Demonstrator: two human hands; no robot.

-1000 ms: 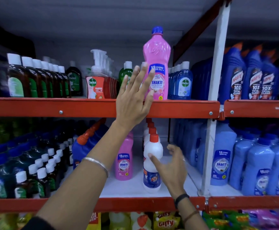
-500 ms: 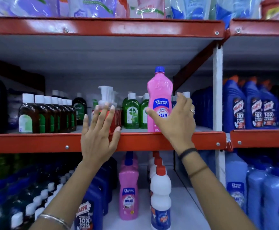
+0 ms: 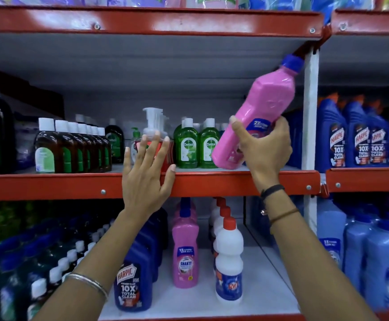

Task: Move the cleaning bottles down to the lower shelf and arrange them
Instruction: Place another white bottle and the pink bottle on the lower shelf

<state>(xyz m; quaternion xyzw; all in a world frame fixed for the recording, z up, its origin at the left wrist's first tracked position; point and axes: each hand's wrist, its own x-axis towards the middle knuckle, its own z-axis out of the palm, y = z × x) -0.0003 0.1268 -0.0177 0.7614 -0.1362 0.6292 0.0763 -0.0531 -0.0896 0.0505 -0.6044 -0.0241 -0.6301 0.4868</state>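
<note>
While we tip the pink bottle (image 3: 256,121) out, its cap (image 3: 292,63) could snag the post (image 3: 310,112).
Right hand (image 3: 264,147) fingers grip it; left hand (image 3: 146,179) fingers lie spread, empty.

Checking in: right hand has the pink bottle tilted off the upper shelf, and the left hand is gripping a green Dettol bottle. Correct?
Not quite. The left hand grips nothing: it is open, fingers spread, by the shelf edge. The head view shows this. The right hand does hold the tilted pink bottle.

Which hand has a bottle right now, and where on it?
The right hand grips the tilted pink bottle around its lower, labelled body. The left hand holds nothing.
</note>
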